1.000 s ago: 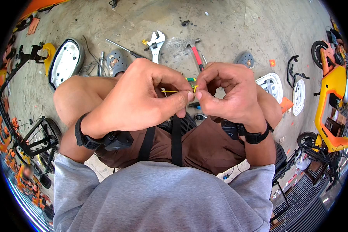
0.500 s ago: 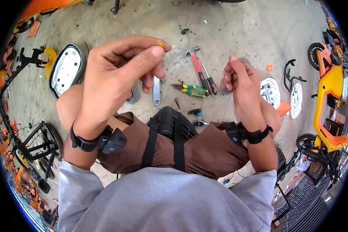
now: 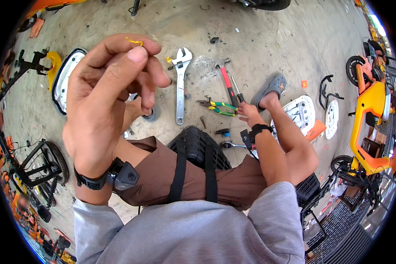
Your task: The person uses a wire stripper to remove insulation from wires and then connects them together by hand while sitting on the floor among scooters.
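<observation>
Head view: small bent yellow wire [image 3: 134,42]

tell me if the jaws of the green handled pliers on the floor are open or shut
Cannot tell: the pliers lie flat on the concrete with their handles slightly apart near the right hand, but the jaw tips are too small to make out.

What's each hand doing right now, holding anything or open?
Left hand: raised, fingers pinched shut on a small yellow wire piece.
Right hand: reaching down at the green-handled pliers; grip cannot be told.
</observation>
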The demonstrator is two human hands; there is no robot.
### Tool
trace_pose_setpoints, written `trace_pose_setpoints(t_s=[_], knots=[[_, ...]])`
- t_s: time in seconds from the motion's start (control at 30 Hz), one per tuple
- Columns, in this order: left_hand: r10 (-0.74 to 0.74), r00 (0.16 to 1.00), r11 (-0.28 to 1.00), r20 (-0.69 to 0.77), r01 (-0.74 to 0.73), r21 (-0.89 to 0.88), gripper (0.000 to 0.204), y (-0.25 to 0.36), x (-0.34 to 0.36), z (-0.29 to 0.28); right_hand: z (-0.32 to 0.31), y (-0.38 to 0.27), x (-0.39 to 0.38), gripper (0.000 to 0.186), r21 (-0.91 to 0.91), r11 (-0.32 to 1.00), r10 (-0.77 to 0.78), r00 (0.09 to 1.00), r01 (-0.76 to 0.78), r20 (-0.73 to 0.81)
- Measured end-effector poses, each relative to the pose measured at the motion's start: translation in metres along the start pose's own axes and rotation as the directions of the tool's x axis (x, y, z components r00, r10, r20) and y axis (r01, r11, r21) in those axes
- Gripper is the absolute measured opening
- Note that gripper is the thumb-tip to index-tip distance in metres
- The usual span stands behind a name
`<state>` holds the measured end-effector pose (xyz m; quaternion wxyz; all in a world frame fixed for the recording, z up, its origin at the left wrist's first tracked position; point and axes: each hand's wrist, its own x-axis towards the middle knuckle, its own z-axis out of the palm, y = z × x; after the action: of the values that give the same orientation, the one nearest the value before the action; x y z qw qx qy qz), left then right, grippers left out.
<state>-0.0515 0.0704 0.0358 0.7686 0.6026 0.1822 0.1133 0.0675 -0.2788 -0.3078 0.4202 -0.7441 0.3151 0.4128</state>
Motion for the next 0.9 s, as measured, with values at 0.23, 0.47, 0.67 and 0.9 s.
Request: trace_pose_setpoints(t_s=[0.23,0.47,0.67,0.9], knots=[[0.036,0.999,0.999,-0.036,-0.037,-0.013,0.024,-0.002,0.001,-0.003,-0.102,0.023,0.058,0.028,0.081,0.984,-0.094,0.854,0.157,-0.512],[0.025,0.999,0.999,-0.036,-0.025,0.025,0.024,-0.004,0.003,0.013,-0.135,0.042,0.104,0.022,0.199,0.964,-0.035,0.829,0.175,-0.558],[0.006,1.0,1.0,0.008,-0.006,-0.003,0.024,-0.01,0.007,0.009,-0.072,0.119,0.09,0.029,-0.002,0.991,0.122,0.906,-0.135,-0.406],[-0.039,0.995,0.994,-0.089,0.047,0.099,0.026,-0.007,0.007,0.03,-0.004,0.11,0.043,0.028,-0.382,0.922,-0.111,0.987,0.06,-0.114]])
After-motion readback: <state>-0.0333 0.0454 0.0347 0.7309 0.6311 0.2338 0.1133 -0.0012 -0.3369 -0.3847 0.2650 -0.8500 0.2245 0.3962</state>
